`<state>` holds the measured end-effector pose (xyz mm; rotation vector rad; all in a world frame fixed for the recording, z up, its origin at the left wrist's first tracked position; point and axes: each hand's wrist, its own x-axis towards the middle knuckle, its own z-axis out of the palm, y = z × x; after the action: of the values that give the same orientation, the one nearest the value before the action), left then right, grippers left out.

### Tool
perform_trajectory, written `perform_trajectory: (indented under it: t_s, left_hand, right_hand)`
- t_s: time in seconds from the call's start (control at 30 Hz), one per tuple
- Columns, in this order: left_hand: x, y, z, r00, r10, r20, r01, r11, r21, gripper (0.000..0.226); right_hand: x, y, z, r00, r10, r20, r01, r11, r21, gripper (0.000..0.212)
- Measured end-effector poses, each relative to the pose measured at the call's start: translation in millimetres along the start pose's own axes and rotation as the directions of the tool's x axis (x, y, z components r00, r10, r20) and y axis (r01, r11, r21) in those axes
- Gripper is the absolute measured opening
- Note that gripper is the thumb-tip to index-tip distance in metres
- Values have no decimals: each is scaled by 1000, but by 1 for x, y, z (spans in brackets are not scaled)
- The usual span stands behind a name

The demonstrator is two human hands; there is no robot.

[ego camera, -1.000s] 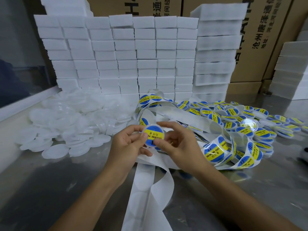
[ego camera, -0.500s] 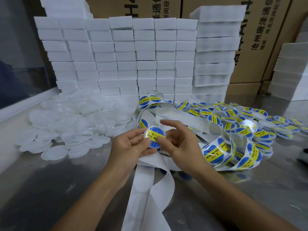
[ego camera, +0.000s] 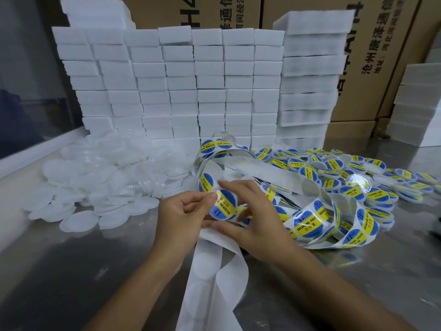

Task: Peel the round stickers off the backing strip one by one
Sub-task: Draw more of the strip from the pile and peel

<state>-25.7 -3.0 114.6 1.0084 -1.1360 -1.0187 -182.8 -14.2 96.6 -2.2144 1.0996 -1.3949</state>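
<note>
My left hand [ego camera: 183, 213] pinches sticker [ego camera: 223, 206], right hand [ego camera: 250, 220] holds backing strip [ego camera: 214, 278]. Long stretch bare; many stickers left.

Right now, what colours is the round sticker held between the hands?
The sticker is blue with a yellow band of dark lettering; head view.

The round sticker [ego camera: 223, 204] no longer faces me flat as it did a second ago; it is now tilted, its yellow band running steeply up and down instead of across. My left hand [ego camera: 183, 216] has shifted its pinch to the sticker's upper left edge. My right hand [ego camera: 250, 218] has turned, its fingers spread more loosely over and behind the sticker, the thumb now lying underneath on the backing strip [ego camera: 214, 271].
</note>
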Motion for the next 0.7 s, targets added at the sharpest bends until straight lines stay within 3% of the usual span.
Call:
perform_trajectory:
  t_s: [0.07, 0.17, 0.27, 0.4, 0.47, 0.53, 0.6, 0.67, 0.7]
  left_hand:
    - [0, -1, 1, 1000, 14, -13, -14, 999, 31, 14]
    - [-2, 0, 2, 1000, 2, -13, -1, 998, 57, 15]
    - [-4, -2, 6, 998, -68, 6, 68, 998, 3, 11]
    - [1, 1, 3, 997, 18, -73, -17, 1000, 14, 2]
    - [7, 3, -4, 984, 122, -132, -112, 990, 81, 9]
    - [12, 3, -11, 952, 274, -136, -223, 926, 305, 18]
    - [12, 6, -17, 939, 343, -37, -284, 828, 483, 19]
    - [12, 14, -24, 957, 267, 117, -287, 797, 531, 20]
    - [13, 17, -28, 962, 197, 191, -270, 792, 547, 32]
  right_hand:
    - [1, -2, -1, 996, -86, -10, 85, 992, -90, 63]
    - [5, 0, -10, 991, -114, -75, 98, 977, -189, 48]
    - [4, 1, -7, 988, -142, 62, 153, 959, -239, 41]
    - [8, -1, -3, 1000, -18, -18, 16, 995, -99, 22]
    - [15, -1, -11, 997, -8, -80, 4, 999, -46, 12]
    - [25, 4, -25, 974, 81, -209, -78, 997, 20, 16]
    - [42, 14, -43, 908, 221, -355, -196, 975, 106, 20]
    - [64, 32, -67, 799, 424, -426, -318, 900, 300, 27]
    - [75, 42, -79, 732, 539, -416, -358, 824, 438, 30]
